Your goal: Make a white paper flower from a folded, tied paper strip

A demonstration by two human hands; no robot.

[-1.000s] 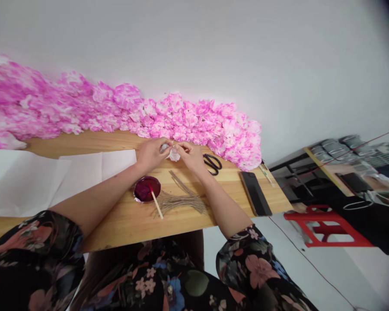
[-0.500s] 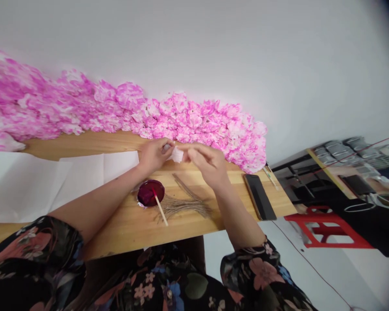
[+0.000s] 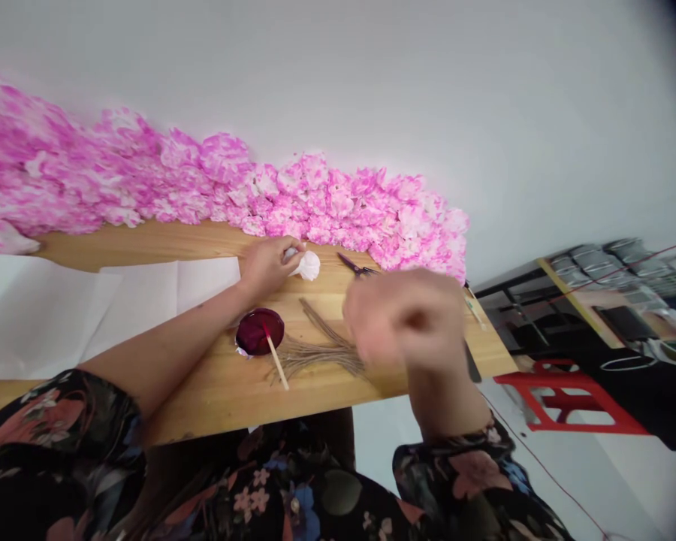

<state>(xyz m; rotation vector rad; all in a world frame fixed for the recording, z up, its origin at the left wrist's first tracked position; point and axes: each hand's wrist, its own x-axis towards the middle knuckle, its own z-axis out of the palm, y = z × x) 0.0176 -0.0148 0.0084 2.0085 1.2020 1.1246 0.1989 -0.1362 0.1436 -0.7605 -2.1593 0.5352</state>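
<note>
Between the closed fingers of my left hand (image 3: 271, 264) is a small white paper flower (image 3: 309, 265), its ruffled end pointing right. My right hand (image 3: 408, 319) is raised over the right part of the table, apart from the flower and smeared by motion, so its fingers do not show clearly. Below my left hand stands a round dish of dark magenta dye (image 3: 259, 330) with a wooden stick (image 3: 278, 362) leaning in it. A bundle of thin brown wires or stems (image 3: 321, 357) lies beside the dish. Dark scissors (image 3: 354, 265) rest beyond my right hand.
Pink and white paper flowers (image 3: 338, 199) are heaped along the wall at the table's back. White paper sheets (image 3: 146, 300) cover the left side. A phone (image 3: 472, 364) is partly hidden behind my right wrist. A red stool (image 3: 568, 398) stands right of the wooden table (image 3: 214, 406).
My right hand has moved away from the white flower, to the right and toward me. The scissors now show. My left hand keeps hold of the flower in nearly the same place.
</note>
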